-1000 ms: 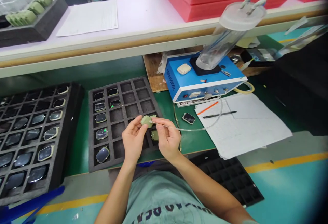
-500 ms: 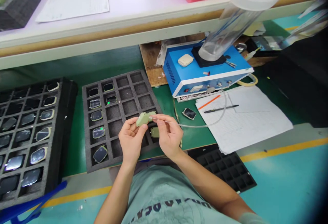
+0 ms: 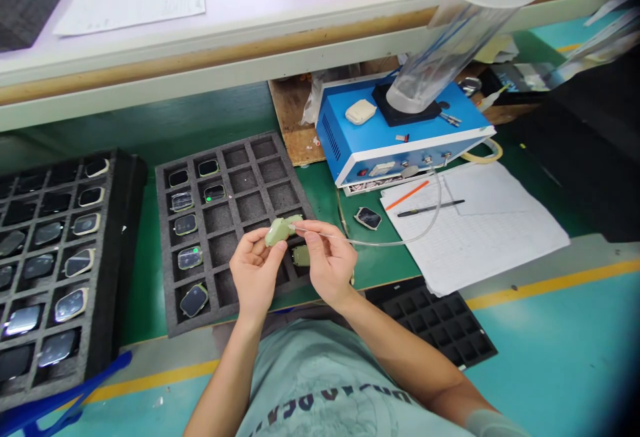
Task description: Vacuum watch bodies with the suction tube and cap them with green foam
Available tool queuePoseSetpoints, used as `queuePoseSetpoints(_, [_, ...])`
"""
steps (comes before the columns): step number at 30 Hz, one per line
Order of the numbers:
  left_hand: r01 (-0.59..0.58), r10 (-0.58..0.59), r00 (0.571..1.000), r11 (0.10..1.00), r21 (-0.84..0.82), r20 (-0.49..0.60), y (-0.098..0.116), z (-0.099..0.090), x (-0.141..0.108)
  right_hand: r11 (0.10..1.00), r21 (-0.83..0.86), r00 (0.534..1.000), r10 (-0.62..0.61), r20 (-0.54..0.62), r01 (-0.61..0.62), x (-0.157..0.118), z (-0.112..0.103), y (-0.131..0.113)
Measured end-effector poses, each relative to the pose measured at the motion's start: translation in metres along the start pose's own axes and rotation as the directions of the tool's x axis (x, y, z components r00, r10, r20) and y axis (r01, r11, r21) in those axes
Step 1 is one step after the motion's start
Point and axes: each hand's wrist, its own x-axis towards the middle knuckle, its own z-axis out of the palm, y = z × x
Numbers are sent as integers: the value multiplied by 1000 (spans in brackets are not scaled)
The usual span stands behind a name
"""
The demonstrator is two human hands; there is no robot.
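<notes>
My left hand holds a pale green moulded part between thumb and fingertips, above a dark foam tray. My right hand pinches the end of a thin clear tube, and that end touches the green part. The tube runs right towards a blue bench unit. Under my hands a second green part lies in a tray cell. Several glossy rounded-square device pieces sit in the tray's left columns, one near its front corner.
A larger foam tray full of similar pieces lies on the left. A loose piece rests on the green mat beside paper sheets with a pen. A clear cylinder stands on the blue unit. A shelf runs overhead.
The view has tilted down, so the scene has shifted upward in the frame. Both hands keep the same hold on the green part and tube.
</notes>
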Motion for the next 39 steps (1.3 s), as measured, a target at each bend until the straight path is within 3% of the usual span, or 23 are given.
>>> queuePoseSetpoints(39, [-36, 36, 999, 999, 31, 7, 1, -2, 6, 998, 52, 999, -37, 18, 36, 8, 6, 2])
